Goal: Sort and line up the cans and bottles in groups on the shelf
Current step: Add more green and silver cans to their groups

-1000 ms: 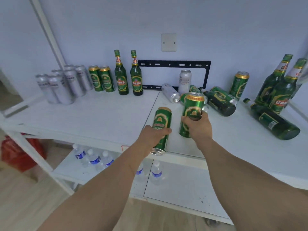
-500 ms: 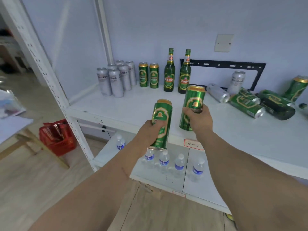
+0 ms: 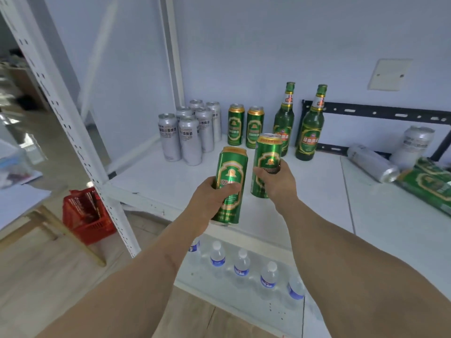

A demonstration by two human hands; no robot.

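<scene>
silver cans [image 3: 190, 132]: 8 | green cans [image 3: 235, 124]: 5 | green bottles [image 3: 309, 125]: 2 | water bottles [image 3: 241, 267]: 5 | red basket [image 3: 85, 215]: 1

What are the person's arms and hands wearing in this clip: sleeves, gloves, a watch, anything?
Nothing shows. Both forearms are bare as far as the frame's lower edge, with no sleeve in view. The left hand and right hand have no gloves, rings, watch or wristband.

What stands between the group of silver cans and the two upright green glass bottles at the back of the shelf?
In the head view, two upright green cans with gold rims stand between the silver cans and the green glass bottles.
</scene>
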